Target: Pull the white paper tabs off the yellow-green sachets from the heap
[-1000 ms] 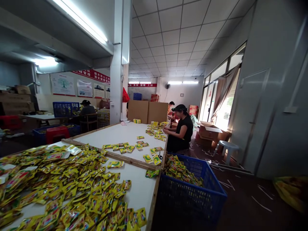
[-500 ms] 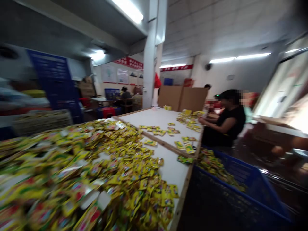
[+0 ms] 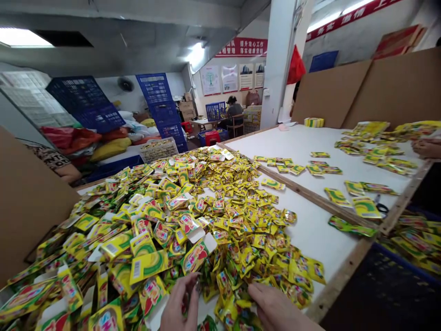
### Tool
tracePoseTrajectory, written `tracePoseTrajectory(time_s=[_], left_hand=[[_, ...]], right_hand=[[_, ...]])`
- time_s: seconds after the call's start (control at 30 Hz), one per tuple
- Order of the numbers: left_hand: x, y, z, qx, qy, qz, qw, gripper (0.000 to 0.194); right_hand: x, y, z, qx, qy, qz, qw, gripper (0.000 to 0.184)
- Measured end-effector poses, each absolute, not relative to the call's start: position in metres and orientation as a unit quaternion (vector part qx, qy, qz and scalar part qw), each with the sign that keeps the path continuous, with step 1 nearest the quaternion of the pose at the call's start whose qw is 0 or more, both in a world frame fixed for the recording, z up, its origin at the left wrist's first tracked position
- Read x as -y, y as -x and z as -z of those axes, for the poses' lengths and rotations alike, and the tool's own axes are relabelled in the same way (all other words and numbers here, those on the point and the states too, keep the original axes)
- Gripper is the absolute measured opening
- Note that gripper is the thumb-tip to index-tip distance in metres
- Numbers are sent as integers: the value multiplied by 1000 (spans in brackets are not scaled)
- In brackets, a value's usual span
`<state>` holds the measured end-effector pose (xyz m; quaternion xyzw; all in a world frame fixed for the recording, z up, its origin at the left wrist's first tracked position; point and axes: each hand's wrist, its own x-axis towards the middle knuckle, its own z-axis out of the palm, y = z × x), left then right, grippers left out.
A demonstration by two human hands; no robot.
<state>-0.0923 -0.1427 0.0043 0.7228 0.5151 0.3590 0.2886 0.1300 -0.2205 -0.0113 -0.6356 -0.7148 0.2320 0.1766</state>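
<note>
My left hand [image 3: 181,303] reaches in at the bottom of the head view, fingers curved and thumb apart, with nothing visible held. It lies beside a heap of small yellow and green printed cartons [image 3: 149,266], some with white end flaps raised. My right hand [image 3: 275,305] comes from the lower right, fingers stretched out and touching the edge of a pile of small yellow sachets [image 3: 248,257]. Sachets and a bare patch of table lie between the two hands. The undersides of both hands are hidden.
A wooden strip [image 3: 303,191] divides the white table [image 3: 310,230]. Beyond it lie flat yellow packs [image 3: 336,196] and scissors [image 3: 381,208]. At right, a blue crate [image 3: 396,262] holds packs, and a co-worker's hand [image 3: 427,147] shows. Another person's arm [image 3: 67,172] appears at left behind cardboard [image 3: 31,202].
The view has swung right to left and down toward the heap. Both my hands have come into view at the bottom edge; neither showed before.
</note>
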Motion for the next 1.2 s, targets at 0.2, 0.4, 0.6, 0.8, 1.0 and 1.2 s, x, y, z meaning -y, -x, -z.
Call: tracePoseTrajectory(time_s=[0.2, 0.4, 0.6, 0.8, 1.0, 1.2], left_hand=[[148, 68, 3, -496, -794, -295, 189, 27], [100, 71, -19, -554, -807, -197, 64, 52], [73, 85, -32, -541, -825, -117, 110, 48], [100, 99, -28, -536, -738, -294, 287, 59], [164, 105, -25, -437, -403, -355, 721, 55], [192, 96, -17, -388, -365, -297, 793, 46]], right_hand=[[221, -140, 9, 514, 597, -414, 456, 10], [207, -132, 11, 360, 472, -596, 541, 27], [194, -128, -4, 300, 408, -640, 579, 31], [195, -121, -7, 300, 397, -645, 580, 27], [187, -111, -33, 344, 392, -623, 583, 25], [173, -85, -79, 543, 347, -580, 499, 10]])
